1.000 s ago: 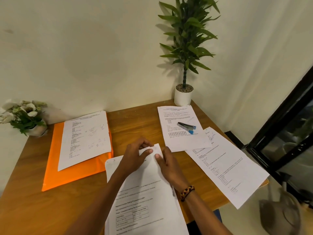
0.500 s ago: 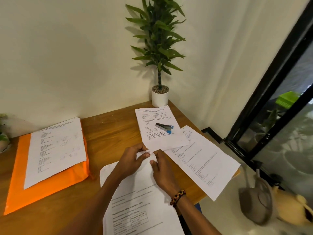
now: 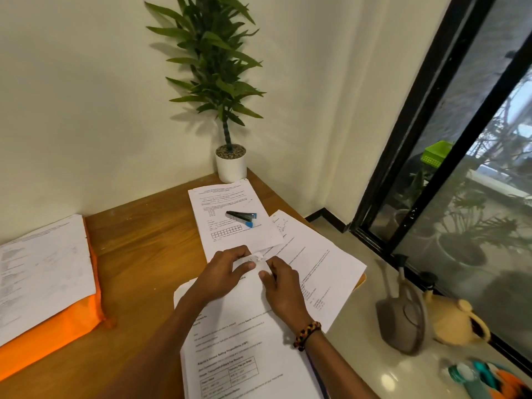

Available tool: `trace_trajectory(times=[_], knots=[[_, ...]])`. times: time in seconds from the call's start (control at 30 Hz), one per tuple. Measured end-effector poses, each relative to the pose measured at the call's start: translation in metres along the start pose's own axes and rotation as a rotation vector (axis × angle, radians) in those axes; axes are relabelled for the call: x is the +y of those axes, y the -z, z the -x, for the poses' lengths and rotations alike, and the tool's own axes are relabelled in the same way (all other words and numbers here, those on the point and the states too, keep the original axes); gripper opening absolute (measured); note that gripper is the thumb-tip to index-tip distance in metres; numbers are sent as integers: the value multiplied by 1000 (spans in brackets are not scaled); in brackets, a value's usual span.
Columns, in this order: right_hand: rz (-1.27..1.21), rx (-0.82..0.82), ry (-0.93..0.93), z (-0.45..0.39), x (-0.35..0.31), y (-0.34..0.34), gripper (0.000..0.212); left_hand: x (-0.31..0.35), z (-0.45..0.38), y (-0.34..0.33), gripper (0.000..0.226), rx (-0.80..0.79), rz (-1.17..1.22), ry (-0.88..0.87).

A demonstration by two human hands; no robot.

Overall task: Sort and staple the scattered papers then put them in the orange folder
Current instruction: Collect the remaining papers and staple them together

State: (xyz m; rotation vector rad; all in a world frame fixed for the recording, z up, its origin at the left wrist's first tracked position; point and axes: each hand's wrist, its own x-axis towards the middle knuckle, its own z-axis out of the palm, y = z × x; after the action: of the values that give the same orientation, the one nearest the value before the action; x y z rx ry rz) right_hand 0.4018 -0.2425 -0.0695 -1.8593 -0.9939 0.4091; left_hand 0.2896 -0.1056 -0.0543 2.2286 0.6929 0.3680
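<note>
A stack of printed papers (image 3: pixel 244 341) lies on the wooden desk (image 3: pixel 144 254) right in front of me. My left hand (image 3: pixel 224 272) and my right hand (image 3: pixel 280 286) both pinch its far top corner, which is crumpled between the fingers. Beyond them lies a second sheet (image 3: pixel 227 214) with a black and blue stapler (image 3: pixel 241 216) on it. A third sheet (image 3: pixel 313 266) overhangs the desk's right edge. The orange folder (image 3: pixel 57 332) sits at the left with another paper (image 3: pixel 43 272) on top.
A white pot with a tall green plant (image 3: pixel 230 165) stands in the desk's far corner by the wall. On the floor at right are a grey watering can (image 3: pixel 403 321), a tan pot (image 3: pixel 454 321) and a black-framed glass door (image 3: pixel 431 139).
The view has swung right, so the folder and papers sit further left in view. Both hands stay on the stack's top corner, which now looks more crumpled.
</note>
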Motion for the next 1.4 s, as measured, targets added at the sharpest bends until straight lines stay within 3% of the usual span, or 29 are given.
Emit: trace_trajectory(times=[0.2,0.27,0.33,0.4,0.47,0.53,0.63,0.7,0.77,0.93,1.0,1.1,1.3,1.4], knots=[[-19,199,-105,-35,6,34,6,7,-13,-4,16,-13,16,33],[259,213,-140,-58,23,48,29,5,-16,-3,19,-15,33,43],[569,118,-204,-78,40,62,70,4,-18,-2,24,-15,47,57],[649,8,-333,-91,49,76,90,4,-19,-2,24,-16,69,74],[685,12,-398,-98,53,85,89,8,-19,-3,19,-25,74,82],[826,120,-393,-101,51,90,77,11,-21,-4,15,-21,66,92],[1022,297,-305,-93,43,99,37,17,-25,-2,13,-20,62,75],[962,297,-270,-85,38,108,20,21,-28,0,15,-9,68,63],[804,229,-265,-74,29,120,19,27,-31,4,18,11,93,54],[71,-79,-257,-30,8,152,13,44,-46,9,23,43,145,21],[-84,-162,-255,-13,4,166,28,55,-51,8,23,31,165,-42],[-198,-285,-234,6,10,190,36,72,-53,7,23,-4,175,-93],[-354,-291,-214,22,25,209,34,100,-52,-10,11,-183,160,-127],[-354,-340,-216,23,15,194,28,108,-49,-17,16,-173,133,-119]])
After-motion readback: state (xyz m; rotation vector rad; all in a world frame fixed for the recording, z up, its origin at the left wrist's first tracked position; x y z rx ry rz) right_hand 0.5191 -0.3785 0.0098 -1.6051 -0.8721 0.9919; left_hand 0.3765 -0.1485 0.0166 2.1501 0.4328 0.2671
